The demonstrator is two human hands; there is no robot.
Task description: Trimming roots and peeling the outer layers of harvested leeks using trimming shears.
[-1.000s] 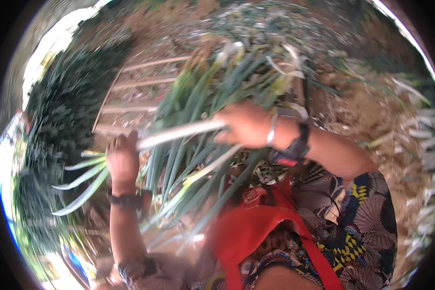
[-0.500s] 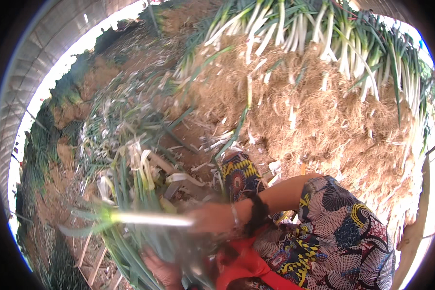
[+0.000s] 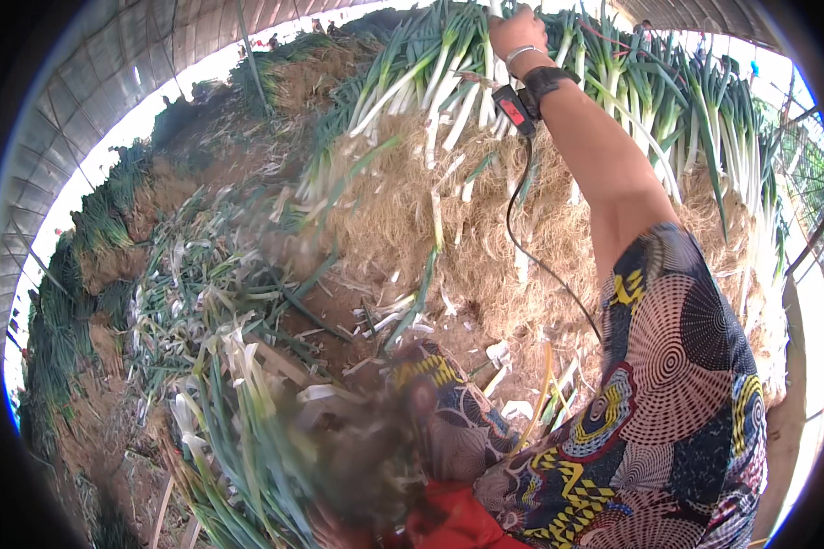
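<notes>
My right arm reaches far across to the top of a big heap of leeks (image 3: 449, 55), white shanks and green leaves lying outward. My right hand (image 3: 519, 35) is closed around a leek's white shank (image 3: 494, 9), most of which the fingers hide. A bracelet and a dark band with a small black-and-red device (image 3: 513, 110) and cable sit at that wrist. Low in the picture, a bundle of leeks (image 3: 256, 430) lies at my left. My left hand (image 3: 331, 529) shows only in part beside it, at the lower edge, smeared and half hidden by a dark blur.
The heap's brown root mass (image 3: 494, 238) faces me. Leaf and stalk trimmings (image 3: 201, 293) cover the ground to the left, with rows of stacked leeks (image 3: 46, 366) beyond. My patterned clothing (image 3: 668, 366) fills the lower right. A curved roof (image 3: 73, 119) stands overhead.
My right hand has swung from low over the left bundle up and away to the far heap. The pale leek shank it held there is no longer in that place.
</notes>
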